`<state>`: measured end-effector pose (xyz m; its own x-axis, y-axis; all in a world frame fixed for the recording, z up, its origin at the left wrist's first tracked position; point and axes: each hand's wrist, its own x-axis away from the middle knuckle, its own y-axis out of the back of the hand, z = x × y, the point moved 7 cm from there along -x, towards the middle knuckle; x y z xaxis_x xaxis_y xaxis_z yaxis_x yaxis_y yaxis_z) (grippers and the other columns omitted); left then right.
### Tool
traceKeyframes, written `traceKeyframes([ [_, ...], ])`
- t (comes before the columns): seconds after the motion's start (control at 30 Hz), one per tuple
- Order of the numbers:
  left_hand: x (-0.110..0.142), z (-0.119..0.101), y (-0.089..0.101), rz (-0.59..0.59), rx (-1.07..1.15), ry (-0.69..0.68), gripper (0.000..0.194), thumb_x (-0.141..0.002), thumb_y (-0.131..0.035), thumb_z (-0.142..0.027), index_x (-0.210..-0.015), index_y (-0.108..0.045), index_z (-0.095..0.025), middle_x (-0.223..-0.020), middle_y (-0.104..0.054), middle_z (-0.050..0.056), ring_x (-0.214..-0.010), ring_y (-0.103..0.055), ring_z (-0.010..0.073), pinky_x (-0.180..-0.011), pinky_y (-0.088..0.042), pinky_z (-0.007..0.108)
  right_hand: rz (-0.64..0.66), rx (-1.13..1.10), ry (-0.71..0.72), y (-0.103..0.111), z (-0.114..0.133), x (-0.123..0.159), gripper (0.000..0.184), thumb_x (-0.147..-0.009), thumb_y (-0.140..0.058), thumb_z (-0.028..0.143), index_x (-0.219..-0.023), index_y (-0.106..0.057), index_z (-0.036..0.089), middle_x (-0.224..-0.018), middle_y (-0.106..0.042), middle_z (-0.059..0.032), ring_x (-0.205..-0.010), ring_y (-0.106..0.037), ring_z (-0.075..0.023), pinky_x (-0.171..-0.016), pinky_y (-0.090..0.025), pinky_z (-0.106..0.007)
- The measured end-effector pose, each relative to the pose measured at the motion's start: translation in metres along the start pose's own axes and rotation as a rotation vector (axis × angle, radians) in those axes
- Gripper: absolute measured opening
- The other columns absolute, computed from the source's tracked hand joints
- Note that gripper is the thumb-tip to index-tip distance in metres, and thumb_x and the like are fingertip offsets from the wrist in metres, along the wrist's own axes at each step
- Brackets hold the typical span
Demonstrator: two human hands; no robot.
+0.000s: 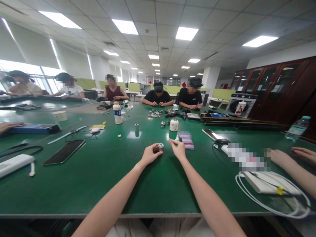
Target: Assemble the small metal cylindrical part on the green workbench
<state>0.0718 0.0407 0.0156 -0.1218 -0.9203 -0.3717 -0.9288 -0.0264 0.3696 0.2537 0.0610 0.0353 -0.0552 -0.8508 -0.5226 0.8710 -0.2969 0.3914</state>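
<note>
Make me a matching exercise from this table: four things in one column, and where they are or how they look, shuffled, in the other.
Things:
1. Left hand
2. Bottle with a blue label
3. Dark flat device
4. Clear bottle

Places and looks:
A. Lying flat toward the left
B. Topped with a green cap
C. Fingers around a small metal cylinder
D. Topped with an orange-yellow cap

Pairs: 1-C, 2-D, 3-A, 4-B

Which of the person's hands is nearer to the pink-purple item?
Right. The right hand is just left of the pink-purple item; the left hand is farther left, at a metal cylinder.
</note>
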Motion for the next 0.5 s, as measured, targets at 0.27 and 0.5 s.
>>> traceKeyframes([
  [0.27,0.0,0.0,-0.002,0.006,-0.003,-0.044,0.049,-0.069,-0.075,-0.021,-0.117,-0.065,-0.017,-0.106,-0.075,0.007,-0.094,-0.072,0.0224,-0.094,-0.056,0.037,0.144,-0.034,0.139,-0.036,0.047,0.003,0.026,-0.089,-0.055,0.02,-0.102,-0.075,0.028,-0.103,-0.075,0.0005,-0.099,-0.07,-0.0192,-0.092,-0.053,-0.032],
  [0.5,0.0,-0.002,-0.003,0.013,-0.024,-0.056,0.048,-0.07,-0.074,-0.023,-0.117,-0.065,-0.019,-0.104,-0.075,0.007,-0.094,-0.072,0.0221,-0.092,-0.056,0.037,0.202,0.007,0.196,-0.026,0.046,0.008,0.026,-0.089,-0.055,0.017,-0.103,-0.075,0.026,-0.106,-0.074,-0.0007,-0.103,-0.068,-0.0195,-0.093,-0.053,-0.032],
])
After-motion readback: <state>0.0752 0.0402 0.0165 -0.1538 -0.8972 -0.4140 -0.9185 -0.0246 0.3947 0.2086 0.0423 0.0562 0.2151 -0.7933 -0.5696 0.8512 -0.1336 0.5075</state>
